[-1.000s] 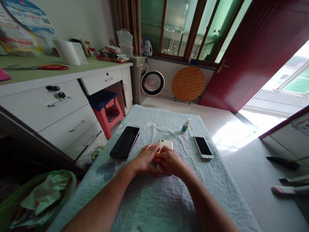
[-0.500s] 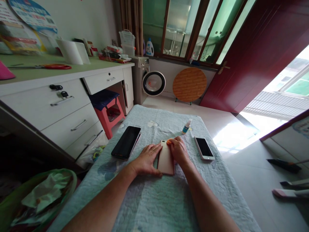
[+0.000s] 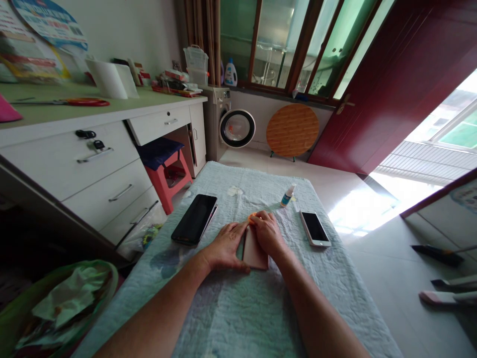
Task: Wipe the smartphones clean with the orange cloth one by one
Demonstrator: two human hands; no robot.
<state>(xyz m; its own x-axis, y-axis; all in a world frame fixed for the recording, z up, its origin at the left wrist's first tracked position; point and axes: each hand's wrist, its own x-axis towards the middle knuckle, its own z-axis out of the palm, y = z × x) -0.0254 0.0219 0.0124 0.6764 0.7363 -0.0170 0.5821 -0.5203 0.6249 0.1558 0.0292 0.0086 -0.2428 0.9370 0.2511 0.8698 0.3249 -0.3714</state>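
Observation:
A pale pink-gold smartphone [image 3: 256, 254] lies back up on the quilted cloth in front of me. My left hand [image 3: 228, 247] grips its left side, the fingers at the top corner and the thumb by the lower edge. Pinched in the fingers of my right hand [image 3: 267, 232] is a small orange pad [image 3: 252, 217], pressed on the phone's top end; whether it is cloth or sponge I cannot tell. The right hand covers the phone's upper right part and its camera. A small spray bottle [image 3: 287, 195] stands beyond that hand.
To the right lies a white phone [image 3: 315, 229], screen up. On the left a larger black phone [image 3: 195, 219] rests on something thin. All sit on a light blue quilted cover [image 3: 238, 318]. A waste bin [image 3: 112, 278] stands at lower left, near white drawers [image 3: 112, 194].
My right hand has slid left across the phone's top end with the orange pad, now hiding the camera. The left hand stays in place.

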